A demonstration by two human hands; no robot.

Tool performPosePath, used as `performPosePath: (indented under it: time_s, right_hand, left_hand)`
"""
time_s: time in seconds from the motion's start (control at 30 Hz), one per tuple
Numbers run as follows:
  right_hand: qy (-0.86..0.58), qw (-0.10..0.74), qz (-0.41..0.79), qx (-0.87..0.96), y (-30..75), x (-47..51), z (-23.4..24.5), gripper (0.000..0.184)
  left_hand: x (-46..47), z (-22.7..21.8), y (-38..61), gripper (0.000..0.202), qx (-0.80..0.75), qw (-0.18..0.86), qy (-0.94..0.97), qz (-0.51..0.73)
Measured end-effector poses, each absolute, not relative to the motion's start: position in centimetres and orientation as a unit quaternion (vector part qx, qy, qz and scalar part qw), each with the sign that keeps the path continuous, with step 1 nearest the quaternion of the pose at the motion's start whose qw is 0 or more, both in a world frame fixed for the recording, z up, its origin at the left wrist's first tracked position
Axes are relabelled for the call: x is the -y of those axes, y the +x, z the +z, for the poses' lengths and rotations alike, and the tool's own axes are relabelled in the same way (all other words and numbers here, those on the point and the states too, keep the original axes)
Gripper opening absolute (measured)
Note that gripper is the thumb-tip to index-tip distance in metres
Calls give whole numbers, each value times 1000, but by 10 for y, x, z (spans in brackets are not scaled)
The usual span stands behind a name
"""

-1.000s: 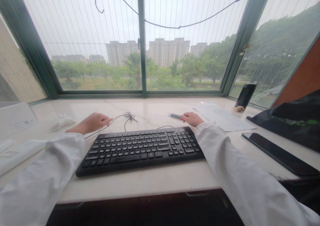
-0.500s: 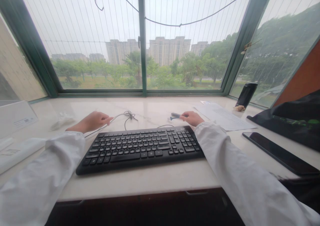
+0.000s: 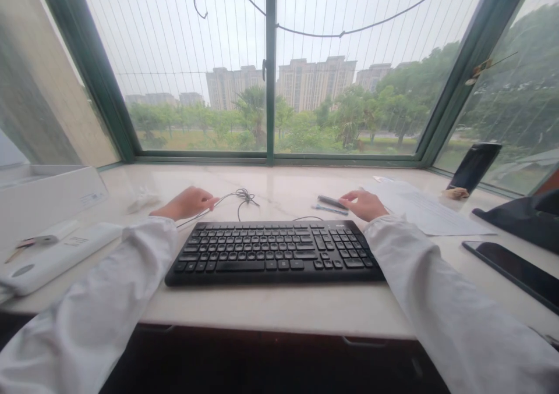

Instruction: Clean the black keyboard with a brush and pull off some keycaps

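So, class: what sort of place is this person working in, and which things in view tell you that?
Probably a home or office desk built into a bay window, some floors up. Clues: a black keyboard on a pale stone sill, printed papers beside it, and a window looking out over trees and apartment blocks.

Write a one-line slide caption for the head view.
Left hand on the keyboard's cable, right hand at a small dark stick, behind a black keyboard on a windowsill desk.
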State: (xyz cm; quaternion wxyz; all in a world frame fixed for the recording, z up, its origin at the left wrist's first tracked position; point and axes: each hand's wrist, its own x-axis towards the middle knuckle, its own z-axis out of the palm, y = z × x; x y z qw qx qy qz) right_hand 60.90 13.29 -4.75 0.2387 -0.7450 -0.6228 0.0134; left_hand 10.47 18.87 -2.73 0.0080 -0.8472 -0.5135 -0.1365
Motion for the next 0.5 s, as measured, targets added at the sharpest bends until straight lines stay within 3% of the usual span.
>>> performPosePath:
  time_s: [0.2,0.5]
  right_hand:
    - [-747,257,-75,608,618,-134,-47,26]
    - [-755,190,-117,617,613,-134,-50,32]
  left_hand:
    - [-185,-24,109,50,525,8,-841,-131]
    - [-195,-29,102,52,515,16,-846,-135]
